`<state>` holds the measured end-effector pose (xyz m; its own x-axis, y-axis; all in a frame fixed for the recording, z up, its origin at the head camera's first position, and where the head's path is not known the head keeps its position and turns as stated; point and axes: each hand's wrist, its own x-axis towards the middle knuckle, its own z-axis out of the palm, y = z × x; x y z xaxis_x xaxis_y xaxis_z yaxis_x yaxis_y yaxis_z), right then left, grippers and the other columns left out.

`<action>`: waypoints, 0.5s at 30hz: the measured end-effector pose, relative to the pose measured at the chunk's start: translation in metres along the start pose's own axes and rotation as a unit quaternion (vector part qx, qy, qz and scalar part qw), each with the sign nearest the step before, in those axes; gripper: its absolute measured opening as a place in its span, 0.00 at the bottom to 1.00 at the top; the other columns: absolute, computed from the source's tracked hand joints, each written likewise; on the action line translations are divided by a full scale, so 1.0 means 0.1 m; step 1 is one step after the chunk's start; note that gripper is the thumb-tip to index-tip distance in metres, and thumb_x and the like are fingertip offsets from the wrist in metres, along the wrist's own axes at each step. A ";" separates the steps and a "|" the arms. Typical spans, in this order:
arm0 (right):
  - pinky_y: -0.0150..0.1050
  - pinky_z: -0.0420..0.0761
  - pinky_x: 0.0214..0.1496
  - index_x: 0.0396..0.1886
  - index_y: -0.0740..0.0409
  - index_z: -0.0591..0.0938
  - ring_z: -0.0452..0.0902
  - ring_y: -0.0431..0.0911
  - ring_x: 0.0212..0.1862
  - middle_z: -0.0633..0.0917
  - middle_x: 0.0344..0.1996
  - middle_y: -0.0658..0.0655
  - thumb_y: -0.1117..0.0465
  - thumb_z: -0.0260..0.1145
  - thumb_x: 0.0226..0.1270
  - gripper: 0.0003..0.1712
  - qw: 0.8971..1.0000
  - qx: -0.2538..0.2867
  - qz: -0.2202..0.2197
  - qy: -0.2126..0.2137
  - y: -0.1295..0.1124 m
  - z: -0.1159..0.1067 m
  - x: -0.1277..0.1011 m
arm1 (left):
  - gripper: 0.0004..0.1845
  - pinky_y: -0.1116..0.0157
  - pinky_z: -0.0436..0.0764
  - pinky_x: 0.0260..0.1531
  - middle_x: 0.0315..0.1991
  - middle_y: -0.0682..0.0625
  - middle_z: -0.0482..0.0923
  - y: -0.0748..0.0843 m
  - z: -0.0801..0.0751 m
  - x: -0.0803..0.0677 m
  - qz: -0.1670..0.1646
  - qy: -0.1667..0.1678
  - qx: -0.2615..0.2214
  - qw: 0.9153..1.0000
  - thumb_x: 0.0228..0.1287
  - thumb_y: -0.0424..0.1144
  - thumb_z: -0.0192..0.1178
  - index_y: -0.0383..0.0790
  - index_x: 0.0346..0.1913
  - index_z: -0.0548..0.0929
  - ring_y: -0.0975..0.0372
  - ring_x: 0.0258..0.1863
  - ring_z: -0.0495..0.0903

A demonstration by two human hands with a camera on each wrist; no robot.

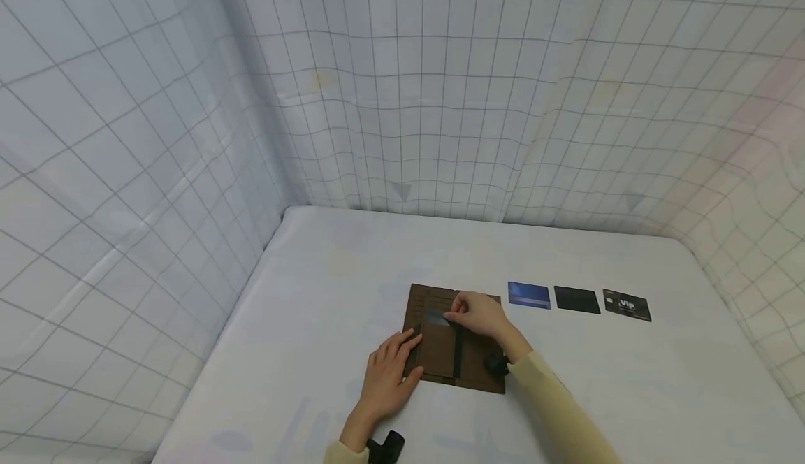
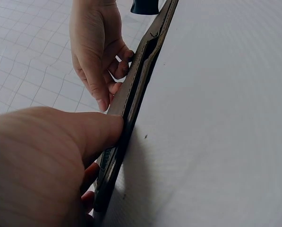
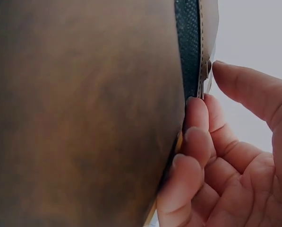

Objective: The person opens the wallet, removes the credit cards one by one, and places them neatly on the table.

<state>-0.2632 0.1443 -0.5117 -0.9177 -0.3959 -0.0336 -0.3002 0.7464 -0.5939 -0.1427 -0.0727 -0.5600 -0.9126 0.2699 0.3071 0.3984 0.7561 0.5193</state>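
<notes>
An open brown wallet (image 1: pixel 435 349) lies on the white table, its pockets and a dark central strip showing. My left hand (image 1: pixel 388 378) rests on the wallet's left side with fingers extended; in the left wrist view its thumb (image 2: pixel 100 130) presses on the wallet's stitched edge. Over the wallet's upper middle, my right hand (image 1: pixel 481 316) has thumb and fingertips together at a greyish card (image 1: pixel 437 317) in a pocket, pinching its edge. In the right wrist view the curled fingers (image 3: pixel 197 142) of that hand are right at the wallet's edge, partly hidden behind the brown leather (image 3: pixel 84 113).
To the right of the wallet, three cards lie in a row: a blue card (image 1: pixel 529 295), a black card (image 1: pixel 576 300) and a black VIP card (image 1: pixel 627 305). Grid-patterned white cloth (image 1: pixel 402 100) hangs behind the table and along its sides.
</notes>
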 end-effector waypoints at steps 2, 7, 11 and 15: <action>0.36 0.68 0.25 0.27 0.50 0.79 0.68 0.40 0.22 0.75 0.20 0.45 0.48 0.68 0.60 0.13 1.000 0.003 0.009 -0.009 0.00 0.00 0.02 | 0.26 0.46 0.62 0.54 0.66 0.46 0.62 0.00 0.00 0.00 0.000 -0.001 -0.001 1.000 0.67 0.47 0.55 0.43 0.66 0.71 0.49 0.66 0.58; 0.36 0.68 0.25 0.27 0.52 0.80 0.68 0.41 0.23 0.75 0.20 0.46 0.49 0.68 0.60 0.13 0.999 0.017 0.018 -0.026 0.01 -0.02 0.06 | 0.26 0.46 0.62 0.54 0.66 0.45 0.63 0.00 -0.01 0.00 0.000 0.001 -0.006 1.000 0.66 0.46 0.55 0.42 0.65 0.71 0.49 0.66 0.58; 0.35 0.66 0.25 0.25 0.54 0.80 0.66 0.41 0.22 0.75 0.19 0.47 0.51 0.68 0.60 0.12 0.999 0.031 0.022 -0.035 0.01 -0.03 0.08 | 0.26 0.46 0.63 0.53 0.66 0.45 0.63 0.00 -0.01 0.01 0.002 0.007 -0.007 1.000 0.65 0.46 0.56 0.42 0.65 0.72 0.48 0.66 0.58; 0.35 0.66 0.24 0.24 0.54 0.80 0.66 0.41 0.22 0.74 0.18 0.47 0.52 0.69 0.60 0.12 0.998 0.033 0.033 -0.031 0.01 -0.03 0.08 | 0.26 0.46 0.63 0.53 0.66 0.45 0.63 0.01 -0.01 0.00 -0.001 0.005 -0.008 1.000 0.65 0.45 0.56 0.42 0.65 0.72 0.49 0.66 0.58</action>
<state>-0.2715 0.1428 -0.5102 -0.9159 -0.3820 -0.1231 -0.2207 0.7357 -0.6403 -0.1421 -0.0726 -0.5584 -0.9121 0.2631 0.3143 0.3987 0.7473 0.5316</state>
